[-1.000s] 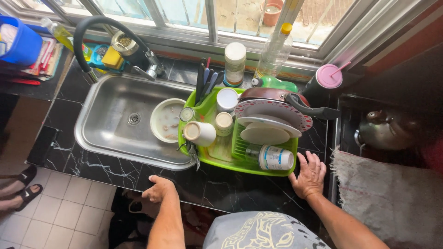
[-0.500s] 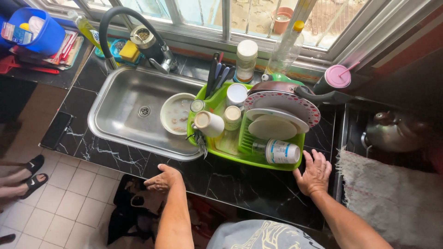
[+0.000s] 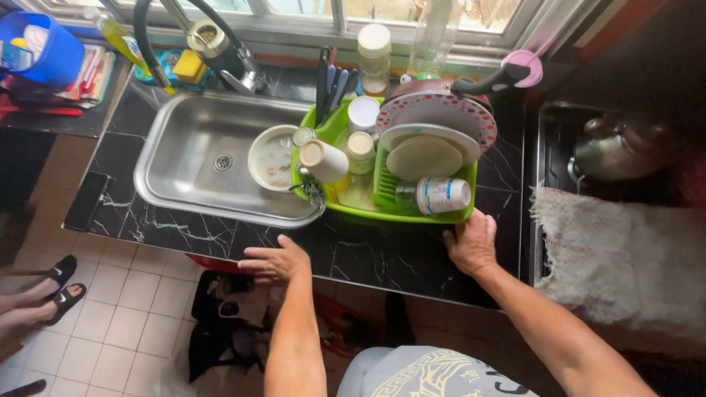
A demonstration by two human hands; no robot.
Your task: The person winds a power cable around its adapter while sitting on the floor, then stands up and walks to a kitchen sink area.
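Observation:
My left hand (image 3: 276, 262) rests flat on the front edge of the black marble counter (image 3: 368, 254), fingers apart, holding nothing. On the same counter my right hand (image 3: 472, 242) lies open, its fingertips touching the front right corner of the green dish rack (image 3: 382, 213). The rack holds plates (image 3: 425, 156), a patterned plate, upturned cups (image 3: 323, 160), jars, a dark pan (image 3: 471, 84) and utensils. A bowl (image 3: 272, 158) with food scraps sits in the steel sink (image 3: 195, 158) beside the rack.
A black tap (image 3: 187, 33), a yellow sponge and a soap bottle stand behind the sink. At far left is a blue basket (image 3: 40, 51). A kettle (image 3: 614, 151) and a cloth (image 3: 618, 242) lie at right. A phone (image 3: 87, 200) lies on the counter's left. Another person's sandalled feet (image 3: 51, 287) are on the tiled floor.
The view has shifted so the counter sits further right and nearer. My right hand has moved up to touch the rack's corner. My left hand stays on the counter edge.

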